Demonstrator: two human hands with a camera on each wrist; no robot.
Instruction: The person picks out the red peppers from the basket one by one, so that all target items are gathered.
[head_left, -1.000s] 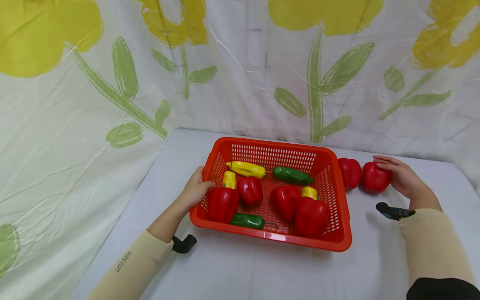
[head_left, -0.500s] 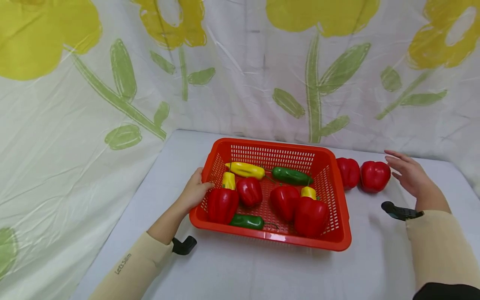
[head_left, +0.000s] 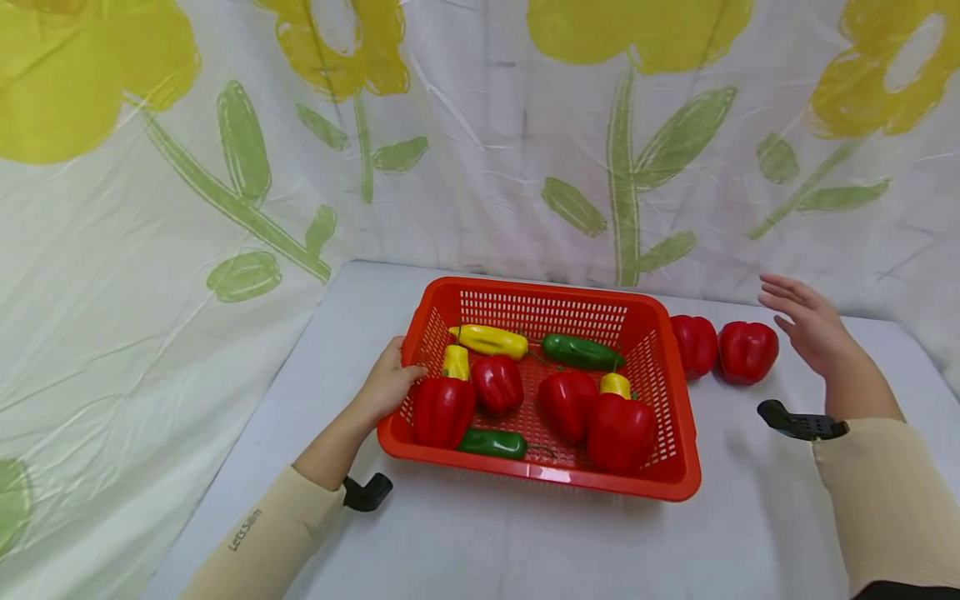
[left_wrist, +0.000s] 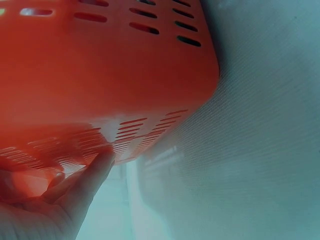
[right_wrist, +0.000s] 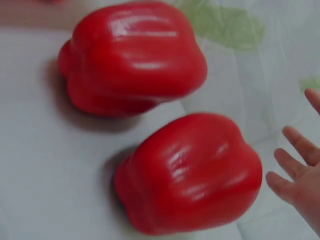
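Note:
A red-orange plastic basket (head_left: 540, 471) holds several peppers. My left hand (head_left: 388, 381) grips its left rim; in the left wrist view the fingers of that hand (left_wrist: 82, 192) lie along the basket's slotted wall. Two red bell peppers (head_left: 747, 352) sit side by side on the table, right of the basket. My right hand (head_left: 808, 325) hovers just right of the outer one, fingers extended and spread, holding nothing. The right wrist view shows its fingertips apart from the nearer bell pepper (right_wrist: 192, 175).
In the basket lie a yellow pepper (head_left: 491, 341), a long green pepper (head_left: 582, 351), a second green one (head_left: 492, 442) and several red bell peppers (head_left: 621, 433). A white table (head_left: 480, 550) is under everything. A flower-printed curtain (head_left: 480, 167) hangs behind it.
My right hand has come off the outer red bell pepper, moving first rightward, then upward. That pepper stays beside the other one. The left hand and basket have kept their place.

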